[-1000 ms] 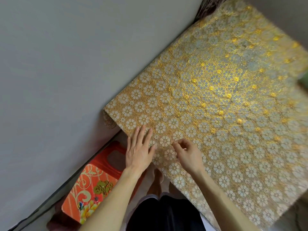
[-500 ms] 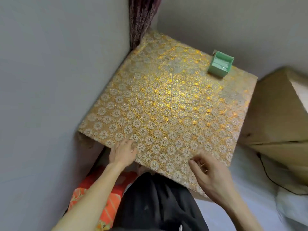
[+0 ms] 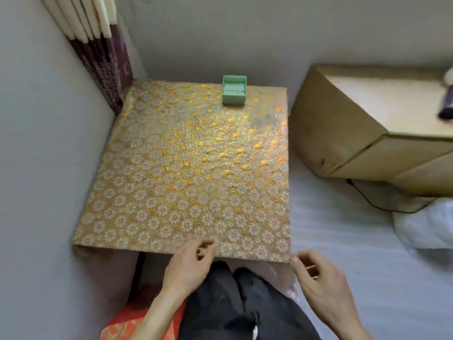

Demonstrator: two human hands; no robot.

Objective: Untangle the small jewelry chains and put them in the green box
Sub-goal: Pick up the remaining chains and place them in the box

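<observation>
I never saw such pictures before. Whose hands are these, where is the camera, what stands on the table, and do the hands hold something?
There is no machine here: a person works with bare hands. The one camera sits on the person's head and looks forward and down, so you see their own arms from above. The left hand and the right hand are by the near edge of a table covered in gold flowered cloth. At its far edge stands an open green box. Both hands have curled fingers; a fine chain would be too small to see, so I cannot tell whether they hold anything.
</observation>
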